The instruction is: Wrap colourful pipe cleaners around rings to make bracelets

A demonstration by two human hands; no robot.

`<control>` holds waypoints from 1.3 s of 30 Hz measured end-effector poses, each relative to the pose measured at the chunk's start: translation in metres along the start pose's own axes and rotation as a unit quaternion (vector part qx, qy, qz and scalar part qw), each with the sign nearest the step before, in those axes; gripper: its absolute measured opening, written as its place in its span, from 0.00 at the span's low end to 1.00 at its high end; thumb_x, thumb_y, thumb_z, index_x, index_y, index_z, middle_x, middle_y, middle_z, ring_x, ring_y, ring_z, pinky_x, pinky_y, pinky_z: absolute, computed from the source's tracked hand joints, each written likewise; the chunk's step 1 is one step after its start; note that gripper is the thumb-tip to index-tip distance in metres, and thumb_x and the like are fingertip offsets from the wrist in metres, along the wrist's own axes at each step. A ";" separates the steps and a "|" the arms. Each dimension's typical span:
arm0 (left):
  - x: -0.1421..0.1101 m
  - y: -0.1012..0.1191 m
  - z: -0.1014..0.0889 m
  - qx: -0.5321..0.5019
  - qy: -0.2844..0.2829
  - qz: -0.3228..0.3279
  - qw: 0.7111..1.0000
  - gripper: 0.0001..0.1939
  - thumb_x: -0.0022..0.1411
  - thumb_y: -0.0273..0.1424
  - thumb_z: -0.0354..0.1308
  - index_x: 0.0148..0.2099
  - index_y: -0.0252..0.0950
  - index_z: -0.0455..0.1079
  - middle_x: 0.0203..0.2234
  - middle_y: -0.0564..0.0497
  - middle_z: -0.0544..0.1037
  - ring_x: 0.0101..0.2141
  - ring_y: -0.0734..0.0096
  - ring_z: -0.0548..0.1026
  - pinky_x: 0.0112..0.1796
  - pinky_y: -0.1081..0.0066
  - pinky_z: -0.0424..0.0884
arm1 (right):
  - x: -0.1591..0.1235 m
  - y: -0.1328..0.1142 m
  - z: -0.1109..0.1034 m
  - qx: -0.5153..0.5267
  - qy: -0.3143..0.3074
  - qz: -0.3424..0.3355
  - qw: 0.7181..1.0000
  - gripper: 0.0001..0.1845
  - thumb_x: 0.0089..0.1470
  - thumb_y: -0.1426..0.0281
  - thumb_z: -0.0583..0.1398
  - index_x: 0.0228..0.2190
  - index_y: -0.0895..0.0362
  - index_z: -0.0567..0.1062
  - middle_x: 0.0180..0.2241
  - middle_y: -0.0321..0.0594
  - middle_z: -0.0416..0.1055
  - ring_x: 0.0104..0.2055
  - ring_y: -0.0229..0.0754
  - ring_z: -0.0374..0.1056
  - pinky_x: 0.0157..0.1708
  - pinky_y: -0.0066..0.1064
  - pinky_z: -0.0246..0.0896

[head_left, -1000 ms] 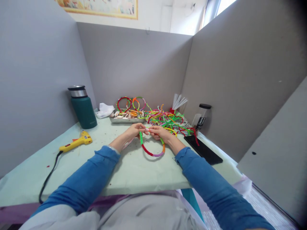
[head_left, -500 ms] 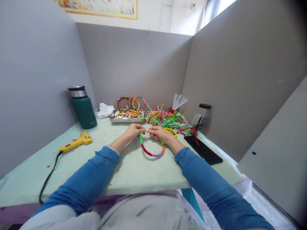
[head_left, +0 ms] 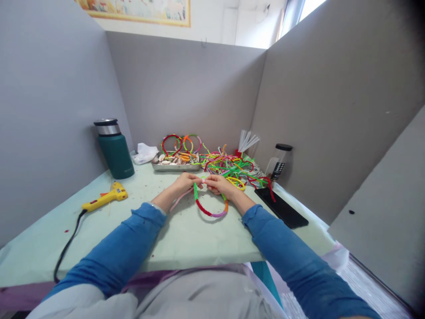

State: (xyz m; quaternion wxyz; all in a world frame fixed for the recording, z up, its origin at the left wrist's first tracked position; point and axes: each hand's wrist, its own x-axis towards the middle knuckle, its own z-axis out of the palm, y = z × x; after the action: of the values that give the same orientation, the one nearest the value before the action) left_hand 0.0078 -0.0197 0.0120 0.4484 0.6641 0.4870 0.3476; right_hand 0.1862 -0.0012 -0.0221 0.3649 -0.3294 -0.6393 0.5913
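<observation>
On the near side of the metal tray [head_left: 175, 168], our ring [head_left: 203, 211] looks largely covered in green, red, purple and orange, though our fingers hide part of its far arc. There our right hand [head_left: 221, 184] pinches the ring while our left hand [head_left: 186, 182], fingertips close by, pinches a pink strand [head_left: 181, 199] whose loose tail is left unwound. Several wrapped rings [head_left: 163, 145] standing at the tray look complete to us.
</observation>
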 end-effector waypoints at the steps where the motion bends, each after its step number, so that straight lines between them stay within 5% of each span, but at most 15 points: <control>1: 0.002 -0.002 0.000 -0.007 -0.007 0.001 1.000 0.18 0.46 0.42 0.63 0.28 0.29 0.73 0.16 0.51 0.73 0.15 0.80 0.60 0.20 0.75 0.57 | 0.000 0.000 0.000 0.001 0.000 -0.001 1.000 0.16 0.44 0.60 0.63 0.28 0.58 0.65 0.17 0.27 0.60 0.12 0.24 0.44 0.12 0.22 0.30; 11: 0.014 -0.018 -0.004 -0.048 -0.001 0.036 0.998 0.17 0.48 0.40 0.62 0.34 0.34 0.64 0.26 0.46 0.78 0.19 0.76 0.70 0.21 0.76 0.62 | 0.000 -0.002 0.002 0.011 0.003 -0.005 1.000 0.17 0.44 0.60 0.63 0.29 0.58 0.65 0.17 0.27 0.60 0.12 0.24 0.43 0.12 0.22 0.29; 16: 0.016 -0.019 -0.007 -0.063 -0.031 0.039 0.997 0.19 0.44 0.40 0.65 0.34 0.32 0.66 0.29 0.47 0.78 0.21 0.75 0.72 0.24 0.75 0.64 | -0.002 -0.004 0.002 0.018 -0.008 -0.012 1.000 0.16 0.44 0.60 0.63 0.30 0.58 0.66 0.17 0.27 0.60 0.12 0.24 0.42 0.12 0.22 0.29; 27: 0.008 -0.009 -0.003 -0.053 0.016 0.020 0.998 0.19 0.43 0.41 0.65 0.33 0.30 0.74 0.26 0.46 0.78 0.21 0.76 0.71 0.23 0.74 0.63 | -0.006 -0.008 0.003 0.017 -0.006 -0.031 0.999 0.17 0.45 0.60 0.62 0.30 0.57 0.65 0.18 0.26 0.59 0.12 0.24 0.42 0.13 0.22 0.30; 39: 0.008 -0.009 -0.003 -0.084 -0.008 0.002 0.996 0.19 0.42 0.38 0.67 0.35 0.30 0.75 0.26 0.47 0.78 0.21 0.76 0.70 0.27 0.73 0.67 | -0.004 -0.004 0.003 0.010 -0.002 -0.051 0.999 0.15 0.47 0.61 0.61 0.34 0.55 0.64 0.18 0.25 0.59 0.12 0.25 0.41 0.13 0.21 0.30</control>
State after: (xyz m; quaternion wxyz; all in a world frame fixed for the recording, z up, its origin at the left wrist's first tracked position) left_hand 0.0041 -0.0104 0.0047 0.5053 0.6280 0.4513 0.3830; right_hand 0.1852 -0.0063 -0.0184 0.3969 -0.2917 -0.6500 0.5787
